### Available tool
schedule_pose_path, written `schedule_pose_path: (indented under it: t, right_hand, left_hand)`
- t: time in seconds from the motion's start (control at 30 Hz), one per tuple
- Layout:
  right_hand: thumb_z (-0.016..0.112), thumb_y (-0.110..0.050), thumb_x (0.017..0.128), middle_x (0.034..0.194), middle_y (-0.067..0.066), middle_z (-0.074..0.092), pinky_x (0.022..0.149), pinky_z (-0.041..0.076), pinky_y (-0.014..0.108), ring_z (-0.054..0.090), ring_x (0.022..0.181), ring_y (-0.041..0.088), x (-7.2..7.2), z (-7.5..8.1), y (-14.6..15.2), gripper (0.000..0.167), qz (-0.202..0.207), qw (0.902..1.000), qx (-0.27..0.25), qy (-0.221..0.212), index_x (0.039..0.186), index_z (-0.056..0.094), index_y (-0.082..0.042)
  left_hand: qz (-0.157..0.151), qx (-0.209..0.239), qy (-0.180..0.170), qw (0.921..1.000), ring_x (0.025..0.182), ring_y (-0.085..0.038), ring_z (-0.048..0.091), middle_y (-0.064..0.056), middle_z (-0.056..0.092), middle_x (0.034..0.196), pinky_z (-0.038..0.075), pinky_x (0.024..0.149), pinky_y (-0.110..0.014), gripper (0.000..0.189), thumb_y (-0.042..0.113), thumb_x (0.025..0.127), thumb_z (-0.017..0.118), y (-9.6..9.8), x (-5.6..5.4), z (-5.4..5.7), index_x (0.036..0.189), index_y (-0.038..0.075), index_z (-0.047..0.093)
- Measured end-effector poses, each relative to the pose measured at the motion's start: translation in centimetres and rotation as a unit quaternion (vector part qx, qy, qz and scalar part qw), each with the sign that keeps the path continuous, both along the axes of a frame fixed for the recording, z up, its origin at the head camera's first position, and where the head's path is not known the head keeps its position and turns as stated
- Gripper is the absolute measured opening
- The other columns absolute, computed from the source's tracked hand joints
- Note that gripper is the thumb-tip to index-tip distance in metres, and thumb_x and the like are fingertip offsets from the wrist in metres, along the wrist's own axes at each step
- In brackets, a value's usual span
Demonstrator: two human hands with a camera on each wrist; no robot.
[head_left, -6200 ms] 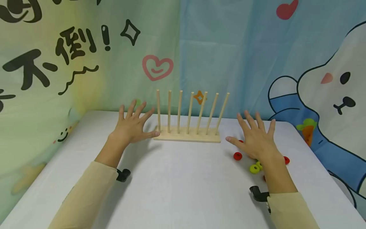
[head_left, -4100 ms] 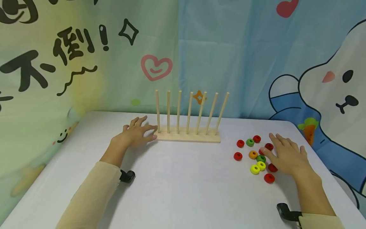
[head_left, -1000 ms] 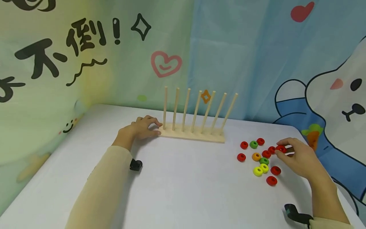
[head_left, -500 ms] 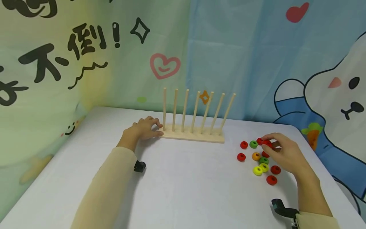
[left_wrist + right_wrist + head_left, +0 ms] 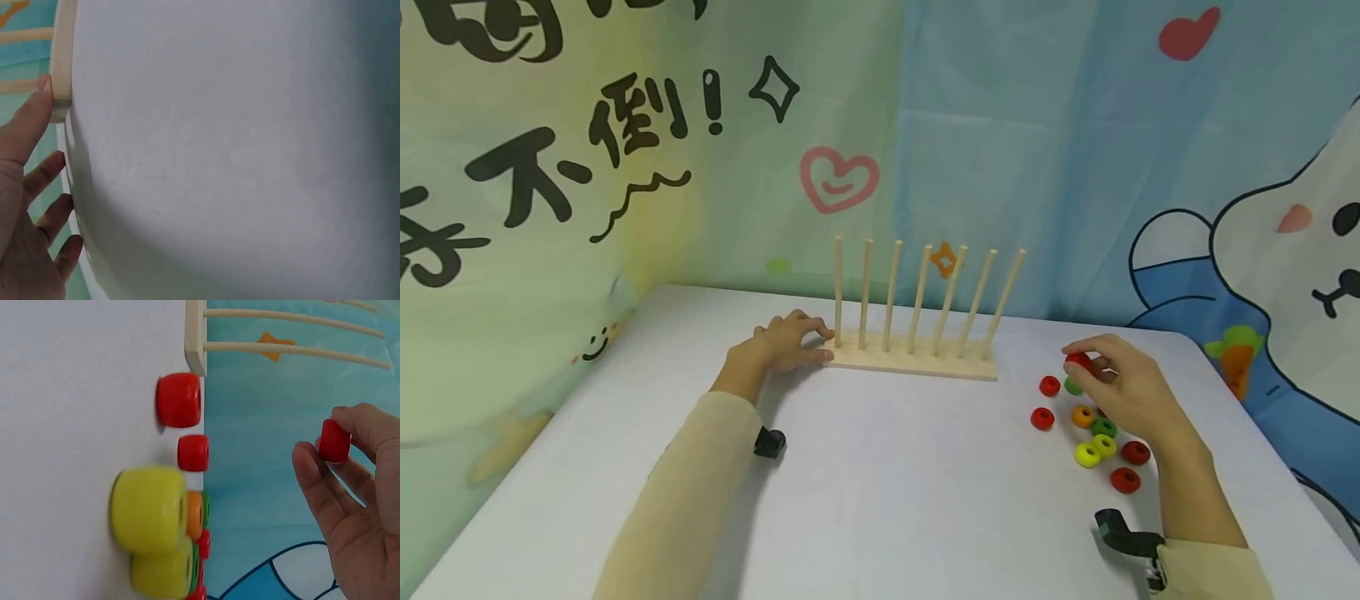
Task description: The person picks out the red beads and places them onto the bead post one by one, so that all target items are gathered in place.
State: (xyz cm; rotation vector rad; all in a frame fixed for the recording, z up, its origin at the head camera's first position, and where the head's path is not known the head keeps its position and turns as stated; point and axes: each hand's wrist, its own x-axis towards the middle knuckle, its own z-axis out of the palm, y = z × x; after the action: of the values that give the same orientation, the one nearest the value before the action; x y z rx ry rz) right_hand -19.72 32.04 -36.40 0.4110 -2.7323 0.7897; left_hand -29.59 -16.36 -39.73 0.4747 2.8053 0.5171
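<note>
A wooden peg stand (image 5: 917, 365) with a row of upright bare pegs stands near the back of the table. At its left end my left hand (image 5: 782, 346) holds the base, thumb at the front edge and index finger behind. In the left wrist view the thumb touches the base (image 5: 62, 56) while the other fingers spread below. My right hand (image 5: 1127, 387) pinches a red bead (image 5: 1080, 362) between thumb and fingers. The right wrist view shows that held bead (image 5: 335, 441) raised off the table. Below and around this hand lie loose beads, some partly hidden by it.
Loose on the white table (image 5: 887, 500) are several red beads, among them one nearer the stand (image 5: 1049, 386), plus an orange bead (image 5: 1082, 417), green beads (image 5: 1103, 427) and yellow beads (image 5: 1087, 455). A printed cloth (image 5: 985, 150) hangs behind the table.
My right hand has closed on a red bead from the right of the group and carried it left and up. My left hand went from spread fingers to holding the stand's end.
</note>
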Motion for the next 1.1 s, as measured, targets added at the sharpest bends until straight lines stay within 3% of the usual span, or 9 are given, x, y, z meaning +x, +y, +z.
schedule_pose_path:
  t: [0.23, 0.47, 0.77, 1.1]
  right_hand:
    - [0.073, -0.015, 0.097, 0.119, 0.011, 0.064, 0.08, 0.039, -0.002, 0.066, 0.099, 0.033, -0.4, 0.3, -1.0, 0.028, 0.015, 0.9995, -0.026, 0.013, 0.124, 0.068, -0.009]
    - [0.071, -0.007, 0.095, 0.123, 0.009, 0.061, 0.082, 0.041, 0.0, 0.065, 0.104, 0.032, -1.0, 0.7, -2.1, 0.035, 0.041, 0.9982, -0.037, -0.023, 0.13, 0.066, -0.01]
    - [0.071, -0.009, 0.096, 0.118, 0.005, 0.062, 0.084, 0.044, 0.003, 0.067, 0.103, 0.028, -2.0, 1.4, -4.3, 0.033, 0.074, 0.9962, -0.039, -0.021, 0.129, 0.066, -0.011]
    - [0.069, -0.007, 0.097, 0.121, 0.007, 0.062, 0.09, 0.055, 0.019, 0.067, 0.101, 0.026, -2.8, 1.7, -6.3, 0.033, 0.102, 0.9934, -0.05, -0.015, 0.129, 0.066, -0.01]
  left_hand:
    - [0.001, 0.0, 0.002, 1.0, 0.14, -0.046, 0.039, -0.012, 0.039, 0.158, 0.027, 0.111, -0.074, 0.049, 0.055, 0.097, 0.065, 0.6, 0.0, -0.3, 0.14, 0.033, 0.059]
    - [-0.002, 0.01, 0.01, 0.9999, 0.136, -0.043, 0.042, -0.01, 0.045, 0.153, 0.028, 0.111, -0.072, 0.05, 0.057, 0.095, 0.066, 0.7, -0.3, -0.6, 0.14, 0.035, 0.059]
    - [0.002, 0.012, 0.007, 0.9999, 0.136, -0.047, 0.042, -0.011, 0.047, 0.151, 0.028, 0.108, -0.077, 0.05, 0.054, 0.096, 0.067, 0.1, -0.1, 0.1, 0.14, 0.032, 0.059]
    - [0.011, 0.014, -0.008, 0.9998, 0.137, -0.045, 0.041, -0.01, 0.048, 0.149, 0.028, 0.109, -0.074, 0.052, 0.055, 0.095, 0.067, -0.2, 0.0, 0.1, 0.141, 0.033, 0.059]
